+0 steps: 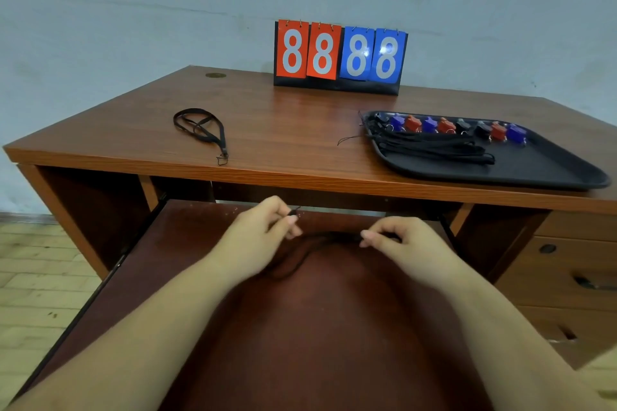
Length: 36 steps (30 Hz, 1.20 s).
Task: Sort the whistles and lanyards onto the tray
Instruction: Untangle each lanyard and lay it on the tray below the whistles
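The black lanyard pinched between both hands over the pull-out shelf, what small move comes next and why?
Probably lift the lanyard, which the left hand and right hand pinch, toward the black tray, beside the lanyard bundle. One loose lanyard lies on the desk.

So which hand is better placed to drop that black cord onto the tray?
Probably the right hand: it already pinches the lanyard, and the tray sits on its side.
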Tool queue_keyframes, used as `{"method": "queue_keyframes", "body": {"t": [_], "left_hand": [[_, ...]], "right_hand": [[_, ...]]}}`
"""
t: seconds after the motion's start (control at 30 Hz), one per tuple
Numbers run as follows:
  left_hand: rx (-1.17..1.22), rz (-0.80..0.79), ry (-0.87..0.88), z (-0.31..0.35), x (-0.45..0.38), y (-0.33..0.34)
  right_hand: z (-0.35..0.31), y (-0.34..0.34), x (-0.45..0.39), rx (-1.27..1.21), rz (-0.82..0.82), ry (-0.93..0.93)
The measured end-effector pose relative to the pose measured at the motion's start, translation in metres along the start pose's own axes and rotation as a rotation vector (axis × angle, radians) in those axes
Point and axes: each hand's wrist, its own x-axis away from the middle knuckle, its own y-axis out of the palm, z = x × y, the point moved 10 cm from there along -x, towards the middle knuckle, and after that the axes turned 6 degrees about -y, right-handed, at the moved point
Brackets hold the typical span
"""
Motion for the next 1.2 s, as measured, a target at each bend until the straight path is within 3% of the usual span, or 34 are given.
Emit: {"method": "queue_keyframes", "body": {"t": [0.23, 0.4, 0.63, 0.73, 0.93, 1.1, 1.2], "left_hand": [[0.085, -0.039, 0.063, 0.038, 0.026, 0.033], [-0.008, -0.016, 0.072, 0.032, 0.019, 0.02], [-0.028, 0.017, 0.003, 0.001, 0.002, -0.002], [-0.01, -0.005, 0.012, 0.002, 0.003, 0.004], [-0.001, -0.091, -0.007, 0.008, 0.009, 0.022], [-0.001, -0.155, -0.006, 0.012, 0.016, 0.038], [0.047, -0.139, -0.027, 0.013, 0.016, 0.04]], "right_hand": [[-0.054, 0.026, 0.006, -0.077, 0.048, -0.158], [-0.044, 0.032, 0.006, -0.025, -0.061, -0.104], [-0.011, 0.018, 0.003, -0.083, -0.011, 0.037], [-0.004, 0.015, 0.002, -0.302, 0.093, 0.082], [0.01, 0.014, 0.006, -0.975, 0.288, 0.253], [0.007, 0.029, 0.005, -1.392, 0.299, 0.323], [-0.001, 0.034, 0.004, -1.516, 0.239, 0.318]]}}
